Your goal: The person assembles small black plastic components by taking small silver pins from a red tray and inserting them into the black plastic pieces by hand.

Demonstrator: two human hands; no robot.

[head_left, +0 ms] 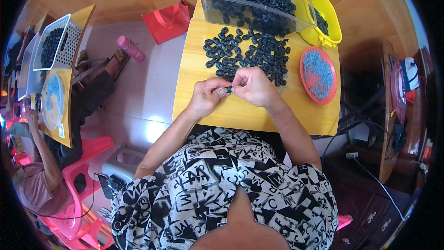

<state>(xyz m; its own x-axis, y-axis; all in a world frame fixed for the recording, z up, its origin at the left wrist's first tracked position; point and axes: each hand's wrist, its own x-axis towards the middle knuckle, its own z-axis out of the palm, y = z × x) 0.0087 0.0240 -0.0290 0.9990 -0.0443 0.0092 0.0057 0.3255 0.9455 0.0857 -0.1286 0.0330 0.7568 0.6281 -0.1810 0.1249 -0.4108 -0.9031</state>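
Over the near part of the yellow table [210, 118], my two hands meet. My left hand [206, 96] is closed, with a small black plastic part [229, 90] pinched between thumb and fingers. Right beside it, my right hand [255, 85] is closed in a pinch against that part; whatever its fingertips hold is too small to make out. Just beyond my hands lies a loose spread of similar black oval parts [249, 51]. To the right, a red plate [334, 88] holds a heap of thin, silvery-blue metal pieces [318, 73].
A clear plastic bin [206, 8] full of black parts stands at the table's far side, beside a yellow basin [334, 18] with more. A red bag [167, 24] and pink bottle [131, 48] are on the floor. Another person [44, 185] sits at a table on the left.
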